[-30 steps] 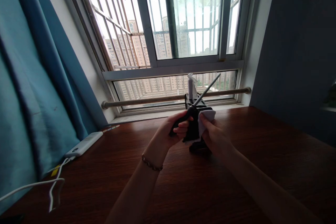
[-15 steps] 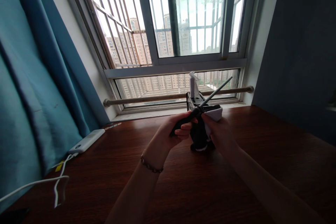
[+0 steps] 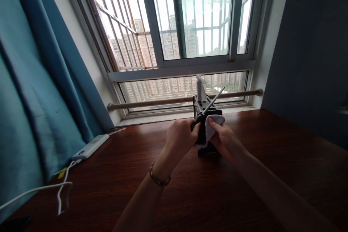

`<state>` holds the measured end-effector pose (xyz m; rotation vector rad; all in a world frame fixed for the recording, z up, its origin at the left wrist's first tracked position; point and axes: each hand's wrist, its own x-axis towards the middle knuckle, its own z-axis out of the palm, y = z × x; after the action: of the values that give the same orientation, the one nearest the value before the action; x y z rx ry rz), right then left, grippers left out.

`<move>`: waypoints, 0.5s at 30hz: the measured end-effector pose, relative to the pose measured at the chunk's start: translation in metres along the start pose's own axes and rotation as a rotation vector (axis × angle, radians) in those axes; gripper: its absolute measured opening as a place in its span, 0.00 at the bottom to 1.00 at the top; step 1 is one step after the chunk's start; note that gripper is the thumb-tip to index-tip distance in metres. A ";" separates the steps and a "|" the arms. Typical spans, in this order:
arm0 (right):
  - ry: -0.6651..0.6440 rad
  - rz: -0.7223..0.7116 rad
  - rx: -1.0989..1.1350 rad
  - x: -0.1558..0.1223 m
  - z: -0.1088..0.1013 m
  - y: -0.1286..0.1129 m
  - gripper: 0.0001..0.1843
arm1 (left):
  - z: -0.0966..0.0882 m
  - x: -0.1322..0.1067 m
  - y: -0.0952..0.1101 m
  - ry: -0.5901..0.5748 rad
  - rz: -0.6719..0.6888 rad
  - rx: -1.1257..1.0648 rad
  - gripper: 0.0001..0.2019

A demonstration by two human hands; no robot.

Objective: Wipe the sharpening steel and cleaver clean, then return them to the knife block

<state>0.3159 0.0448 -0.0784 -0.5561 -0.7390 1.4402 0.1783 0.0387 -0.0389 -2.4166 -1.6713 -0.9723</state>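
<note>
My left hand (image 3: 181, 136) is wrapped round the black handle of a tool with a long, thin grey shaft (image 3: 214, 99). The shaft points up and to the right; whether it is a blade or a rod I cannot tell. My right hand (image 3: 227, 140) pinches a white cloth (image 3: 215, 119) right beside the handle. Behind both hands a black stand (image 3: 195, 106) rests on the table, partly hidden by them. A white object with a crumpled clear wrapper (image 3: 199, 88) sticks up from the stand's top.
The brown wooden table (image 3: 168, 203) reaches to the window sill. To the left lie a white box-like device (image 3: 91, 146) and white cables (image 3: 61, 192), near a blue curtain (image 3: 40, 79). A horizontal rail (image 3: 152, 104) crosses before the barred window.
My left hand has turned over, its back now facing up. The tool's tip has shifted left and lower. My right hand and the white cloth have moved slightly left, the cloth changing shape.
</note>
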 end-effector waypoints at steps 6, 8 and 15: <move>0.010 0.067 0.104 -0.002 0.002 0.000 0.16 | 0.002 -0.004 0.008 0.036 -0.043 0.256 0.16; 0.026 0.037 0.081 -0.004 0.005 0.000 0.19 | 0.004 -0.004 0.009 0.048 -0.056 0.297 0.17; 0.089 -0.325 -0.489 -0.008 -0.002 0.003 0.20 | 0.007 -0.002 0.003 0.050 -0.049 0.370 0.16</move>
<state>0.3157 0.0370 -0.0834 -0.8256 -1.0655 0.9266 0.1838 0.0382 -0.0447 -2.1041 -1.7215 -0.6512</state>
